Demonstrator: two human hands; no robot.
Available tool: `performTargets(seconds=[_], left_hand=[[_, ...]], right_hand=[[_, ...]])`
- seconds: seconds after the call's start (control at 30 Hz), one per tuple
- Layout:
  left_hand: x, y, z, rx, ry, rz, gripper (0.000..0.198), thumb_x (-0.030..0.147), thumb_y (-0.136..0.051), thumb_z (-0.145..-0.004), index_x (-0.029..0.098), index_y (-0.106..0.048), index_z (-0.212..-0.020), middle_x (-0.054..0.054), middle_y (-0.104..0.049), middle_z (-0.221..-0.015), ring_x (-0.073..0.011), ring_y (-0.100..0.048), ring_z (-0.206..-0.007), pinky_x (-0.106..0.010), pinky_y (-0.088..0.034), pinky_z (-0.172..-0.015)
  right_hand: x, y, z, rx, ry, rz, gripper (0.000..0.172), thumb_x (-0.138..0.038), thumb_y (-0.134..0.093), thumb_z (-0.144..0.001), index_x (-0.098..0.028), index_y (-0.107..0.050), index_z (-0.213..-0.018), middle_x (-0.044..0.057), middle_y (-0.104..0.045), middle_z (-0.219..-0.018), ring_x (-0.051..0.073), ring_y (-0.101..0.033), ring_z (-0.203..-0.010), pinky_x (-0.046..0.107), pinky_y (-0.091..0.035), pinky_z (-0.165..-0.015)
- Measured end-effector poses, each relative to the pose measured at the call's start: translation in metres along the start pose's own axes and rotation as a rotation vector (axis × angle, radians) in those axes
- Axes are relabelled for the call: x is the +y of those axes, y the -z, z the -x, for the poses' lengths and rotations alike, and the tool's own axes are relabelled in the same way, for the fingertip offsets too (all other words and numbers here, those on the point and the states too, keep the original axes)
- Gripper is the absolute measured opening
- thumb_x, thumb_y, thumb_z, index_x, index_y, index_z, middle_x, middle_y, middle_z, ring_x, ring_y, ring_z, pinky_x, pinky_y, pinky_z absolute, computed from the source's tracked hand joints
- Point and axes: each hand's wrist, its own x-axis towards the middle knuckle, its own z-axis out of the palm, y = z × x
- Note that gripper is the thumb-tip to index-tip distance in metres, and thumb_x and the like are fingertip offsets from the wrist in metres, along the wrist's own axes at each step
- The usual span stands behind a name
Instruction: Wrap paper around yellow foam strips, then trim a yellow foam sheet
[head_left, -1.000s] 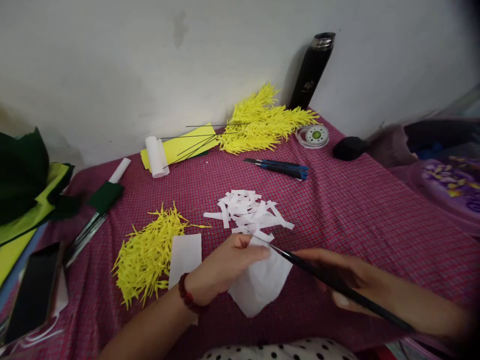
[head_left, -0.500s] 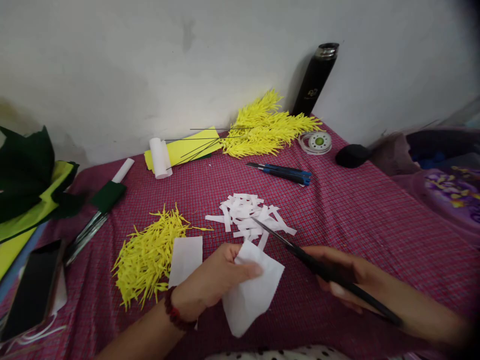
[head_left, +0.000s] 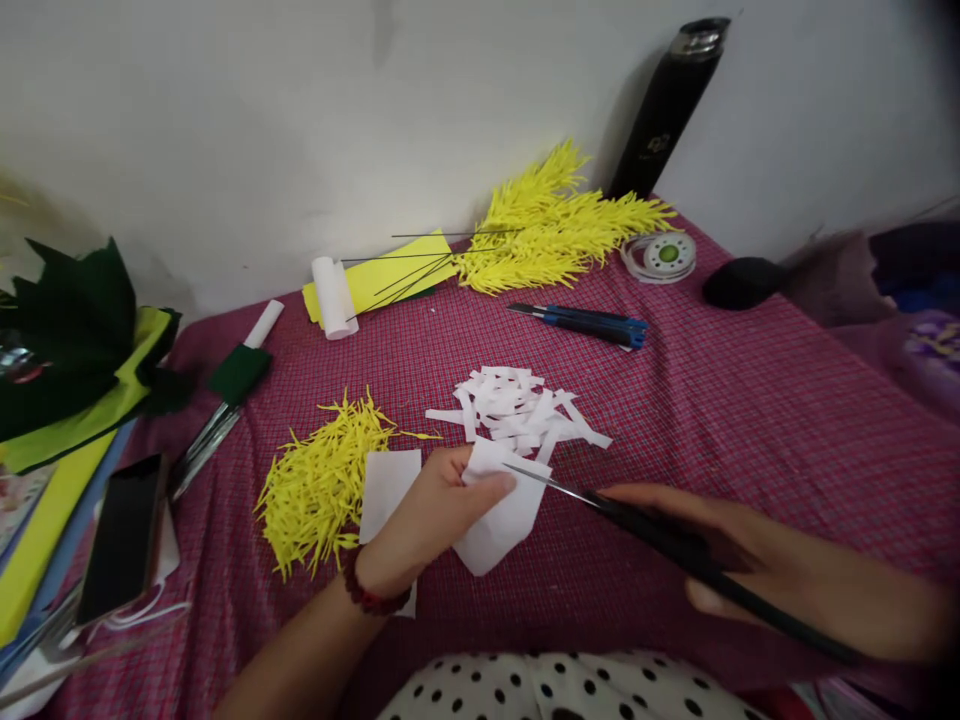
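Between the thumb and fingers of my left hand (head_left: 442,500) is a white paper piece (head_left: 499,530), held over the front of the table. My right hand (head_left: 757,560) is closed round the black handles of a pair of scissors (head_left: 660,540). The thin metal blades reach left and lie across the upper part of the paper. Just beyond the paper is a pile of cut white strips (head_left: 517,405). Partly under my left wrist lies another white sheet (head_left: 390,490). To its left sits a heap of yellow twisted strips (head_left: 322,485).
Further back are yellow fringed stems (head_left: 562,235), a blue-black utility knife (head_left: 585,325), a white paper roll (head_left: 334,297), a spool (head_left: 667,255) and a black bottle (head_left: 667,110) by the wall. A phone (head_left: 120,540) and dark green paper (head_left: 67,340) are at left.
The scissors' blades, over the strip pile before, now lie across the held paper's upper part. The paper has tilted and come up closer to the pile. The whole view has shifted somewhat.
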Motion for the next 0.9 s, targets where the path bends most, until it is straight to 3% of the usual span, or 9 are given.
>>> performTargets(seconds=[0.2, 0.4, 0.9], left_hand=[[-0.002, -0.006, -0.001, -0.039, 0.015, -0.004, 0.024, 0.034, -0.069, -0.074, 0.015, -0.069, -0.088, -0.003, -0.067, -0.079, -0.0093, -0.054, -0.063, -0.022, -0.041, -0.061], [-0.001, -0.009, -0.002, -0.029, 0.006, -0.004, 0.025, 0.034, -0.068, -0.074, 0.017, -0.070, -0.091, -0.002, -0.068, -0.081, -0.0095, -0.054, -0.064, -0.022, -0.040, -0.062], [-0.006, -0.008, -0.008, 0.065, 0.032, 0.026, 0.025, 0.037, -0.070, -0.068, 0.014, -0.065, -0.074, 0.001, -0.060, -0.065, -0.0078, -0.048, -0.053, -0.021, -0.035, -0.051]], right_hand=[[-0.017, -0.003, -0.006, -0.082, -0.015, -0.060, 0.064, -0.042, -0.067, -0.078, -0.028, -0.048, -0.137, 0.007, -0.056, -0.136, 0.033, -0.054, -0.120, 0.048, -0.044, -0.101], [-0.013, -0.004, -0.006, -0.060, -0.017, -0.085, 0.064, -0.043, -0.067, -0.077, -0.028, -0.049, -0.137, 0.008, -0.058, -0.133, 0.032, -0.055, -0.119, 0.049, -0.044, -0.101], [-0.007, -0.007, -0.012, -0.084, 0.000, -0.162, 0.058, -0.042, -0.065, -0.080, -0.027, -0.052, -0.134, 0.008, -0.061, -0.130, 0.030, -0.057, -0.118, 0.047, -0.043, -0.102]])
